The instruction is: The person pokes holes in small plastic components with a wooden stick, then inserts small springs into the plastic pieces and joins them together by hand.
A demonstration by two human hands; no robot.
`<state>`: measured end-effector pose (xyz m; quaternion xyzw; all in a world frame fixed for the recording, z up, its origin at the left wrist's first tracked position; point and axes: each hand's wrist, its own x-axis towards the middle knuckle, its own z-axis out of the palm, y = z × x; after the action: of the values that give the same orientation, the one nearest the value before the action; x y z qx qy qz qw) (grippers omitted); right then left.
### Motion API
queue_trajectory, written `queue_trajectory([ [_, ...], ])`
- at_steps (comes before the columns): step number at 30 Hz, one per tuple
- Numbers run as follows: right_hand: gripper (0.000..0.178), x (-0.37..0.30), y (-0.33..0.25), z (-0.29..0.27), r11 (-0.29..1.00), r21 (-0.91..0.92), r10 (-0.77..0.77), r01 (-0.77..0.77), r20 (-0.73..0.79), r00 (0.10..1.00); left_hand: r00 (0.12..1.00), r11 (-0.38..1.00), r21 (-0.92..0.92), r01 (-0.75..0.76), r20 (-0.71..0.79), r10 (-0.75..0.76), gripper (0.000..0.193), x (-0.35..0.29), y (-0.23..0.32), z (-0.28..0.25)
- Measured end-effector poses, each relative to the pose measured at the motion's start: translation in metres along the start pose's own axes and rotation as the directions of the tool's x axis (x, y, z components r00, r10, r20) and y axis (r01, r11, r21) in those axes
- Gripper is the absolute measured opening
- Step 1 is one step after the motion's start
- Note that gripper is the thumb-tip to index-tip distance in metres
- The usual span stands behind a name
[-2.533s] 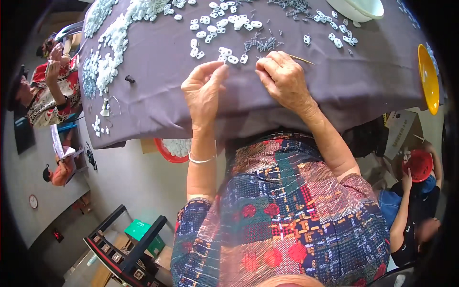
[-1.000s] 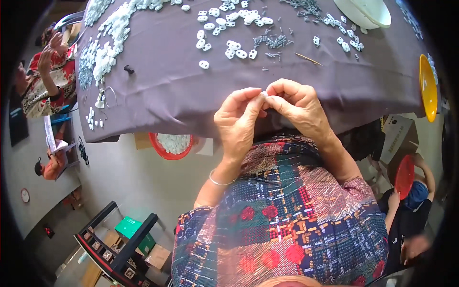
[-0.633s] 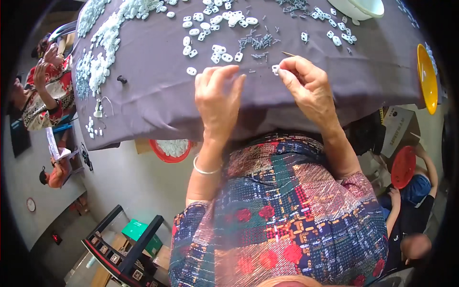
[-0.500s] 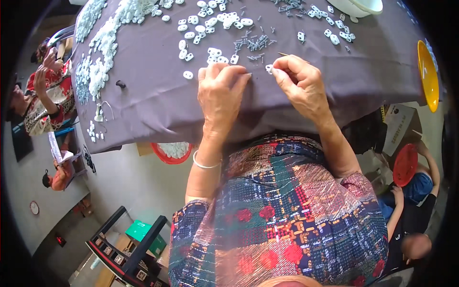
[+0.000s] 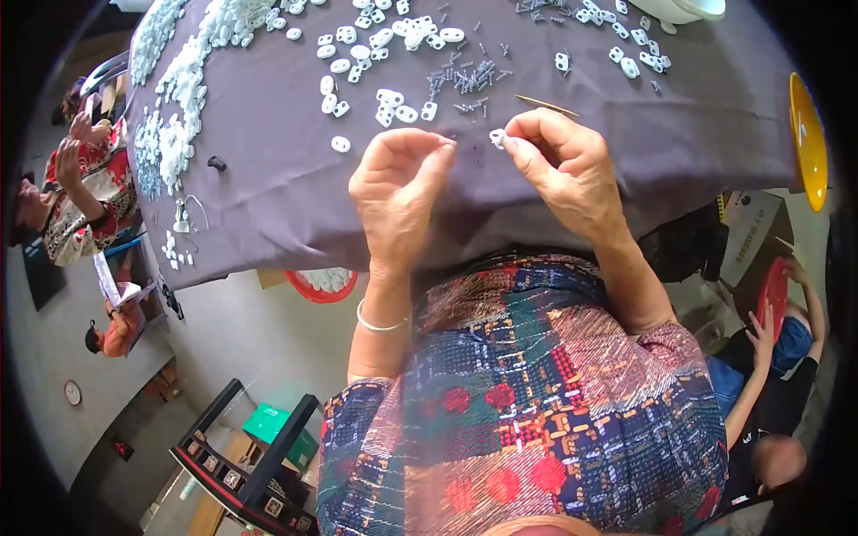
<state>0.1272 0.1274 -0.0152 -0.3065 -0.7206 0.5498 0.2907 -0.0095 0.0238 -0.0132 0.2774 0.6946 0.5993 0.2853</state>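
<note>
My right hand (image 5: 565,170) pinches a small white plastic piece with holes (image 5: 497,138) between thumb and forefinger, just above the cloth. To its left, my left hand (image 5: 398,192) has thumb and forefinger pressed together at the tips; whatever they hold is too small to make out. A gap separates the two hands. Beyond them lie loose grey screws (image 5: 474,79) and white oval plastic pieces (image 5: 391,105), scattered on the dark tablecloth (image 5: 286,192). A thin brass-coloured stick (image 5: 547,105) rests just past my right fingers.
Large heaps of white pieces (image 5: 183,89) cover the table's left side. A white bowl (image 5: 684,9) stands at the far right, a yellow plate (image 5: 807,143) at the right edge. Below the table is a red basin of white pieces (image 5: 323,284). Other people sit left and right.
My left hand has drawn back toward me from the screws, fingertips still together. My right hand keeps the white piece, and more of the brass-coloured stick shows. The person at right has tilted a red basin.
</note>
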Motion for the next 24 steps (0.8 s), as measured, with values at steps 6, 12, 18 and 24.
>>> queue_trajectory([
  [6,0.010,-0.002,-0.015,0.001,0.978,0.119,0.154,-0.173,0.152,0.976,0.968,0.911,-0.331,0.247,0.132,-0.215,0.016,-0.009,0.003,-0.004],
  [12,0.010,-0.006,-0.019,0.005,0.964,0.123,0.209,-0.237,0.208,0.956,0.960,0.897,-0.354,0.265,0.189,-0.209,0.015,-0.014,0.002,-0.008],
  [18,0.009,-0.007,-0.018,0.008,0.968,0.089,0.209,-0.236,0.237,0.949,0.960,0.912,-0.321,0.255,0.200,-0.198,0.016,-0.016,0.001,-0.011],
  [24,0.009,-0.008,-0.014,0.009,0.974,0.069,0.196,-0.217,0.229,0.953,0.960,0.929,-0.271,0.254,0.190,-0.207,0.016,-0.016,0.003,-0.010],
])
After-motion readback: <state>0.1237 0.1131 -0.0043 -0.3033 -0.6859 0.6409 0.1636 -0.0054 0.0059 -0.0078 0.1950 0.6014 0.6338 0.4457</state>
